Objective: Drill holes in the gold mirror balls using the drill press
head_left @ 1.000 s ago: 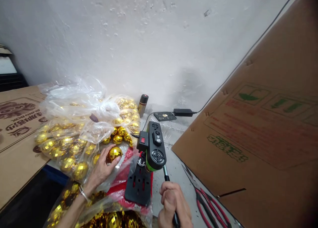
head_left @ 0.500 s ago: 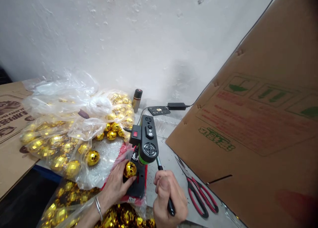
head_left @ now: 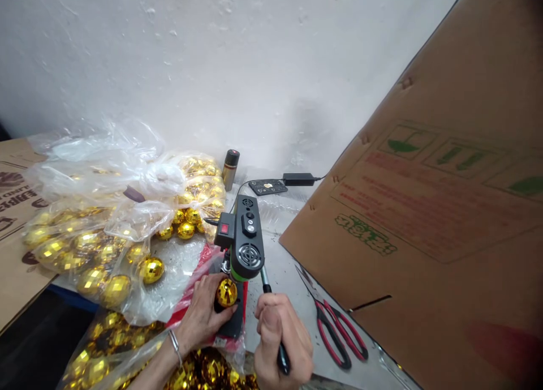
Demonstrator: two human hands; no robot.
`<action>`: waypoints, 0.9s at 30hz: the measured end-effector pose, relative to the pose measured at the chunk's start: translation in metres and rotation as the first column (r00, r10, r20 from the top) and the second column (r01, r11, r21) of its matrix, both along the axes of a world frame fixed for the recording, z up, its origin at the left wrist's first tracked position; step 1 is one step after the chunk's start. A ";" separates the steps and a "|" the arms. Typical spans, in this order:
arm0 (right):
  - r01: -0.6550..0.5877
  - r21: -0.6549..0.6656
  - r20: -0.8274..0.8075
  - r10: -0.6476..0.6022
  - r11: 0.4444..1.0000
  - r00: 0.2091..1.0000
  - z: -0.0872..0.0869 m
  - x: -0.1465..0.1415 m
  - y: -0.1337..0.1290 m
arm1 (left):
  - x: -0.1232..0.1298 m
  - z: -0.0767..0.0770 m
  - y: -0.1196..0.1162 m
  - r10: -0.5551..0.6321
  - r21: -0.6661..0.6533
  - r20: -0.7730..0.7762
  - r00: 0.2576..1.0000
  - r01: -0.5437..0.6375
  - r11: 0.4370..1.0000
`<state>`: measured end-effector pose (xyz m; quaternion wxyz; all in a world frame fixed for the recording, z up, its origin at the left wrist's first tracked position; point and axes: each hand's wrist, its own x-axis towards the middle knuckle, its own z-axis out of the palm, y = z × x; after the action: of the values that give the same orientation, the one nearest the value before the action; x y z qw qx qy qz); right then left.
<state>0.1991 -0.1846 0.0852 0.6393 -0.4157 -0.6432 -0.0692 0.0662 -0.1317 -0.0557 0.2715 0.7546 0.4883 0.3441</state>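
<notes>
A small black bench drill press (head_left: 249, 237) stands at the middle of the table, its head over a black base. My left hand (head_left: 206, 311) grips a gold mirrored ball (head_left: 227, 292) on that base, just below the drill head. A dark spot shows on the ball's top. My right hand (head_left: 283, 336) is closed round the black grip of the drill's lever (head_left: 283, 360), right of the base. Whether the bit touches the ball is hidden by the head.
Clear plastic bags of gold balls (head_left: 91, 243) lie at left; more gold balls (head_left: 212, 367) sit in front. Red-handled scissors (head_left: 335, 328) lie at right beside a large cardboard box (head_left: 407, 209). A spray can (head_left: 229, 170), a phone (head_left: 268, 186) and a power adapter (head_left: 298, 179) are behind.
The view has shifted slightly. The ball in my left hand has turned, so a dark spot now faces up. My right hand still holds the lever.
</notes>
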 end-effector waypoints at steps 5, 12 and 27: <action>0.010 0.006 -0.003 -0.010 1.000 1.000 -0.009 -0.001 -0.001 | 0.001 -0.002 0.003 -0.015 -0.040 -0.035 0.999 0.013 0.999; 0.091 0.084 0.069 -0.097 0.992 0.993 -0.030 -0.001 0.003 | 0.001 -0.015 0.001 -0.009 -0.045 -0.009 1.000 0.009 0.999; 0.223 -0.090 -0.208 -0.237 0.971 0.949 -0.035 -0.030 -0.009 | 0.004 -0.011 -0.001 0.007 -0.045 -0.019 1.000 -0.008 0.999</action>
<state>0.1688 -0.1940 0.0505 0.6795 -0.5135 -0.5185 -0.0764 0.0706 -0.1328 -0.0671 0.2826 0.7495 0.5014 0.3271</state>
